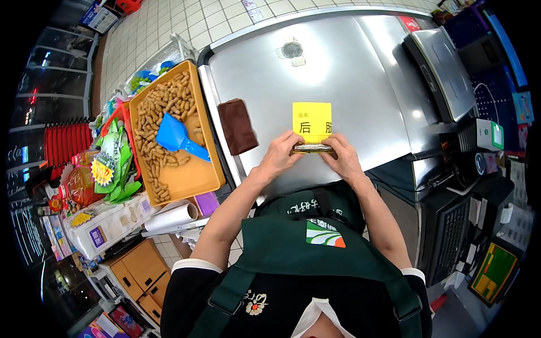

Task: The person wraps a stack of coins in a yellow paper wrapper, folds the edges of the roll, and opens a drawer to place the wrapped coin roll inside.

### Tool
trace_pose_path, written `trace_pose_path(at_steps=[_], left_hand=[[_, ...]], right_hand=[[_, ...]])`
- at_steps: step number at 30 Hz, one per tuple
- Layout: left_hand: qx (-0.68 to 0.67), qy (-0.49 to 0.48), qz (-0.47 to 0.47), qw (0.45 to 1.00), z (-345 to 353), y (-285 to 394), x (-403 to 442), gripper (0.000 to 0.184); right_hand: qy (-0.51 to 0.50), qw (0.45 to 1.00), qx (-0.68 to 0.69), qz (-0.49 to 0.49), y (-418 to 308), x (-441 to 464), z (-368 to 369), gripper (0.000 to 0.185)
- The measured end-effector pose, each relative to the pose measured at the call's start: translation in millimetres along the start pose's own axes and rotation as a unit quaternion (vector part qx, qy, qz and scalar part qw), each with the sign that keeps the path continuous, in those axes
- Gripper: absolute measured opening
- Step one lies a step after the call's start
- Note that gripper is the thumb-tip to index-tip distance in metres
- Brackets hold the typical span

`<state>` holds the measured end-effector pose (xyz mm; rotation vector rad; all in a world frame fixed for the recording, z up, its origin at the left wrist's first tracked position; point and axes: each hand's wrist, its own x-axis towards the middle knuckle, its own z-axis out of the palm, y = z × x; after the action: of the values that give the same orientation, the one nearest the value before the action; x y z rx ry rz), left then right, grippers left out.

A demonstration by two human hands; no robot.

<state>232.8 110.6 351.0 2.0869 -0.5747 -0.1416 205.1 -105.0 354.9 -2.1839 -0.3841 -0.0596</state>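
Observation:
A yellow card (pixel 311 115) with black printed characters lies in front of me on the steel counter (pixel 265 73). Along its near edge runs a narrow silvery strip (pixel 313 147); whether it is a roll, a fold or a holder I cannot make out. My left hand (pixel 283 151) pinches the left end of this edge, with fingers and thumb closed. At the opposite end my right hand (pixel 342 156) grips the card in the same way, its fingers covering part of the last character. Left of my hands lies a folded dark brown cloth (pixel 238 127), touched by neither.
An orange tray (pixel 204 179) of peanuts (pixel 166 98) with a blue scoop (pixel 179 138) stands at the left. To the right are a grey machine (pixel 442 65) and a black keyboard (pixel 455 234). A paper roll (pixel 179 214) lies below the tray.

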Motion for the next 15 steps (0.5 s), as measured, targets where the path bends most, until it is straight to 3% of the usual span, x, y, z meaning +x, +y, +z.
trace_pose_path(at_steps=[15], left_hand=[[0.011, -0.006, 0.021, 1.0, -0.4, -2.0, 2.4, 0.034]], right_hand=[[0.012, 0.999, -0.025, -0.016, -1.6, 1.0, 2.1, 0.037]])
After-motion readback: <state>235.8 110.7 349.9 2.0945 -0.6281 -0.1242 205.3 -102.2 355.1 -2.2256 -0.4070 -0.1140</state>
